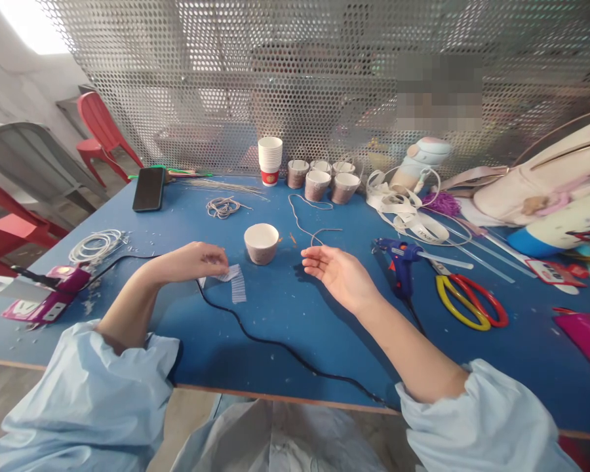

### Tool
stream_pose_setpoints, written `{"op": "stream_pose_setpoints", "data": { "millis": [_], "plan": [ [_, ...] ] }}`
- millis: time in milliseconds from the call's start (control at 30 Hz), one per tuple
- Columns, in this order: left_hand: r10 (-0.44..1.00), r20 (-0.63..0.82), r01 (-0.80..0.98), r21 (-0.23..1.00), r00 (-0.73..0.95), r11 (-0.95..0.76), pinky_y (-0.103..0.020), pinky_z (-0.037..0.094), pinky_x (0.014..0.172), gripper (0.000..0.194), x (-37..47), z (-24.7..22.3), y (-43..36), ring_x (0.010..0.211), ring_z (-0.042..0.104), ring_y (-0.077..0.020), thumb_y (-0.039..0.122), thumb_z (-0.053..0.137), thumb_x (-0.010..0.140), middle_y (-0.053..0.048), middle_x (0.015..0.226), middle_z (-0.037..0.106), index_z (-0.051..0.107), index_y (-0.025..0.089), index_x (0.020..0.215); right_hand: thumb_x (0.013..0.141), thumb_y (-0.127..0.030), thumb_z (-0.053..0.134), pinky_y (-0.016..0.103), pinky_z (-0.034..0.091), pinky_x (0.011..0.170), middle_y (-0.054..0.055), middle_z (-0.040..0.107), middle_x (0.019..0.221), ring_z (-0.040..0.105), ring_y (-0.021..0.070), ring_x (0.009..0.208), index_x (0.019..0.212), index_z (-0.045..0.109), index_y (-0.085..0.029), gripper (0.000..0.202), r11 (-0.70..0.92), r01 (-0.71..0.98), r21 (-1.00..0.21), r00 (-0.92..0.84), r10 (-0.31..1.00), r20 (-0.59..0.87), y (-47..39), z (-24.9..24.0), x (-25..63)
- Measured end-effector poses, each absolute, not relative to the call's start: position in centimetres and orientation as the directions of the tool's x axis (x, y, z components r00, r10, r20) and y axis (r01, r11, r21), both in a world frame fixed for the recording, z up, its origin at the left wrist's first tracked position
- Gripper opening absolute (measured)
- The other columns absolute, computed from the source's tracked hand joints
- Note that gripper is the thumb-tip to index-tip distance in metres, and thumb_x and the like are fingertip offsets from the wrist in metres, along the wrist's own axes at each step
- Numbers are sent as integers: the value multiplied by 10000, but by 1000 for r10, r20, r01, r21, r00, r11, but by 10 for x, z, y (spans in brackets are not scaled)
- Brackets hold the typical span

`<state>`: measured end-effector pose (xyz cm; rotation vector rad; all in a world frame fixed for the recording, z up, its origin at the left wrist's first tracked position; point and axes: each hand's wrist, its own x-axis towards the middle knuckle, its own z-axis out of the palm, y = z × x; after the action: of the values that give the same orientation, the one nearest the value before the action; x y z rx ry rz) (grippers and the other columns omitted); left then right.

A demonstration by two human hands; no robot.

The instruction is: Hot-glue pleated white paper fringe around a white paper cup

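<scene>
My left hand [200,260] is bent down over the table, its fingers curled together at a short blue-and-white striped strip [238,286]. The fingertips seem to pinch the strip's upper end, though they are partly hidden. A small cup [261,244] with a white inside and a brownish wrapped outside stands upright between my hands. My right hand [338,275] is held palm inward to the cup's right, fingers loosely apart and nothing in them. Just beyond its fingertips lies a loose piece of thin cord [302,226].
Behind are stacked paper cups [270,157], several wrapped cups [317,185], coiled cord [223,207] and a phone [149,189]. At right lie a blue glue gun [399,262], scissors [465,301] and white ribbon [413,219]. A black cable [275,351] crosses the front. Perforated metal mesh [216,98] rises behind.
</scene>
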<state>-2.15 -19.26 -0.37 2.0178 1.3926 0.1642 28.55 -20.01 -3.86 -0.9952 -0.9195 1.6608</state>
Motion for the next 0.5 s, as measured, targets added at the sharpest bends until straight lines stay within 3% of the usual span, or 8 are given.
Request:
{"op": "stream_pose_setpoints", "data": {
  "millis": [100,233,333,400,500],
  "plan": [
    [923,-113,824,500,367,-267,-268,459,783,306,-18,-4,-195,868,624,-207,462,600,772,-31,952,696,696,229,945,820,-513,561,356,534,853,103,713,979,654,210,912,810,718,-185,364,-361,-457,-813,-264,928,-264,-200,-37,286],
    [922,240,868,328,305,-372,-310,473,775,283,2,-1,-212,857,617,-217,442,516,855,-58,923,662,684,215,881,868,-598,470,361,515,927,104,702,1100,625,225,1076,888,699,-191,467,-413,-558,-720,-335,905,-260,-207,-31,282],
    [817,458,774,349,351,-528,-281,492,730,223,27,-1,-233,800,622,-180,367,510,899,-53,859,653,669,214,930,889,-629,410,367,497,955,100,693,1144,617,223,1112,924,701,-193,524,-451,-547,-705,-398,881,-254,-215,-26,276],
    [748,521,683,367,411,-631,-269,502,734,164,44,-5,-246,809,630,-167,304,540,895,-55,877,662,663,210,950,912,-630,352,366,487,962,100,694,1150,632,214,1090,944,706,-188,568,-498,-528,-688,-455,850,-265,-219,-25,274],
    [749,545,637,434,377,-637,-250,509,683,125,60,-15,-254,741,620,-142,246,572,882,-47,848,655,652,196,963,930,-631,290,368,474,969,95,707,1125,654,203,1051,947,718,-181,622,-556,-500,-665,-533,802,-270,-223,-24,272]
  ]
}}
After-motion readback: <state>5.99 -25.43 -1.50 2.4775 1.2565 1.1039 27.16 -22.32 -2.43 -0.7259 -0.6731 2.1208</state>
